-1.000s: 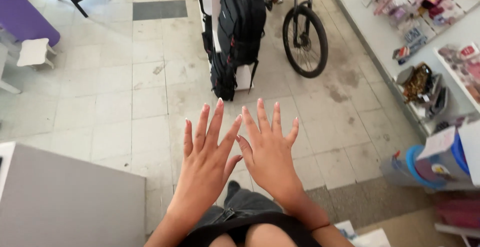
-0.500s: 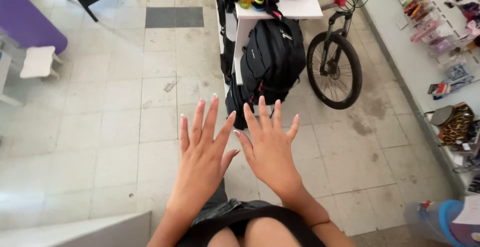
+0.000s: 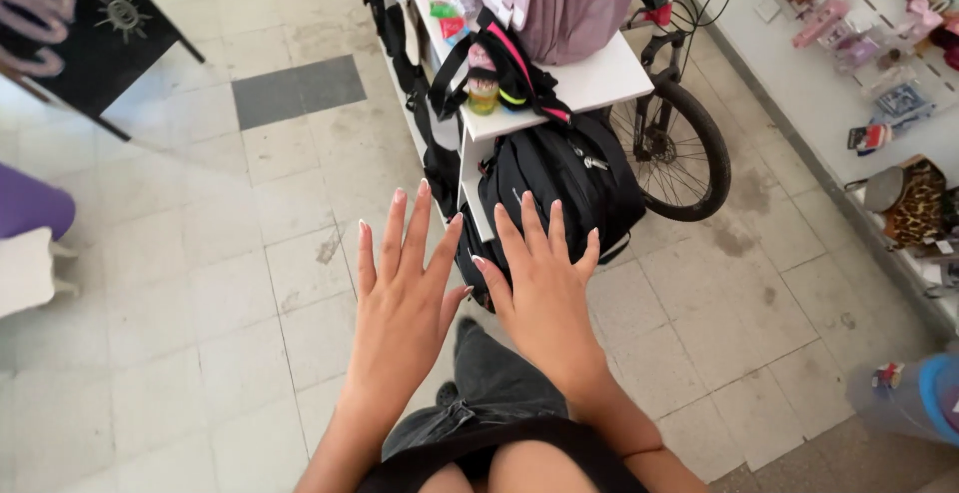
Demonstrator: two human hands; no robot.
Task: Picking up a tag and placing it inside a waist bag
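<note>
While both hands are held out flat with fingers spread and nothing in them, the left hand (image 3: 405, 288) and right hand (image 3: 544, 288) hover side by side above the tiled floor (image 3: 230, 283). Just beyond the right hand's fingertips, a black backpack (image 3: 564, 178) hangs under a white shelf (image 3: 589, 78); a small green-and-yellow package (image 3: 483, 93) sits above it.

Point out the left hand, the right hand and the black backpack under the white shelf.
left hand (image 3: 405, 298): head view, on the back of the hand.
right hand (image 3: 544, 298): head view, on the back of the hand.
black backpack (image 3: 574, 168): head view, on its front panel below the shelf.
</note>
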